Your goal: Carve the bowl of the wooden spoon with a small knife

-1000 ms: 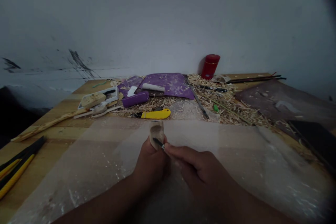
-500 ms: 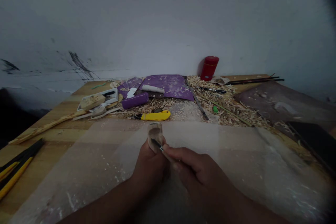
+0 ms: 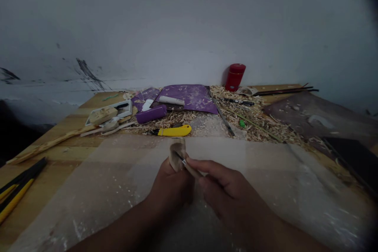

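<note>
My left hand is closed around the lower part of a small wooden piece, pale and rounded with a hollow in its face, much like a spoon's bowl. In my right hand is a slim carving tool with a light wooden handle, a bright collar and a dark narrow tip. That tip lies against the hollow of the wood. My right fingers pinch the handle close to the collar, near my left thumb. The wood's lower end is hidden in my left fist.
Beyond my hands lie a yellow utility knife, a purple roll, a purple sheet and wood shavings. A red canister stands by the wall. Yellow-black handles are at left, a dark flat object at right. A translucent sheet covers the table.
Both hands have shifted slightly right with the wooden piece, which is turned a little. The tool's tip has moved slightly up and right with it, still at the hollow.
</note>
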The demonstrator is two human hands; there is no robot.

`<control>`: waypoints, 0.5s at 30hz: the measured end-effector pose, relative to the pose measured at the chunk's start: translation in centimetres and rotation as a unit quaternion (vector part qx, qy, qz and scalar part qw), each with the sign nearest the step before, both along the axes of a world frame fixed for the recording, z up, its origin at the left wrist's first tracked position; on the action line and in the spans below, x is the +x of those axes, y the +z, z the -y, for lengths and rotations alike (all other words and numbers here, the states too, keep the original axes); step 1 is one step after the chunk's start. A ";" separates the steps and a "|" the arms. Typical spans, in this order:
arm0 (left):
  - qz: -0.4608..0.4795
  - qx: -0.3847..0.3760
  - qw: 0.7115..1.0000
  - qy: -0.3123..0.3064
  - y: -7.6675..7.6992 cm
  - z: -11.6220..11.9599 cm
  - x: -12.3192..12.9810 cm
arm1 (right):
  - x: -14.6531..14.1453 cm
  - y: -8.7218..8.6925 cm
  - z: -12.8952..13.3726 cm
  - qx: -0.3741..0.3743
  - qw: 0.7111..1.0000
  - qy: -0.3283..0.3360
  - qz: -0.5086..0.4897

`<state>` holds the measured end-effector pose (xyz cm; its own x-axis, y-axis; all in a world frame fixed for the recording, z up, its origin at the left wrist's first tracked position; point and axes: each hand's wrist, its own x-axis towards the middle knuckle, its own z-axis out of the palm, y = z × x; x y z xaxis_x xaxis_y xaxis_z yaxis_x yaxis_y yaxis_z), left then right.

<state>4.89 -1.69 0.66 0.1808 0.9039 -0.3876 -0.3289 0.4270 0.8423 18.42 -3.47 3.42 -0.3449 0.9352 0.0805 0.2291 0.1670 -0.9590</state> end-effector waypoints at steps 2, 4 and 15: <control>-0.007 -0.004 1.000 -0.009 0.0 -0.2 -0.2 | 0.3 0.3 0.1 -0.005 1.000 0.014 0.010; -0.013 -0.013 1.000 -0.008 0.0 -0.3 -0.2 | 0.7 0.6 0.2 0.003 0.999 0.039 0.030; -0.027 -0.010 0.999 0.045 -0.2 0.7 0.3 | 0.6 0.6 0.5 0.043 0.995 0.068 0.052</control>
<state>5.23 -2.36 0.47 0.0773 0.9077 -0.4125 -0.3207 0.4144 0.8517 19.06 -3.96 4.06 -0.4792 0.8701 0.1153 0.2960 0.2839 -0.9120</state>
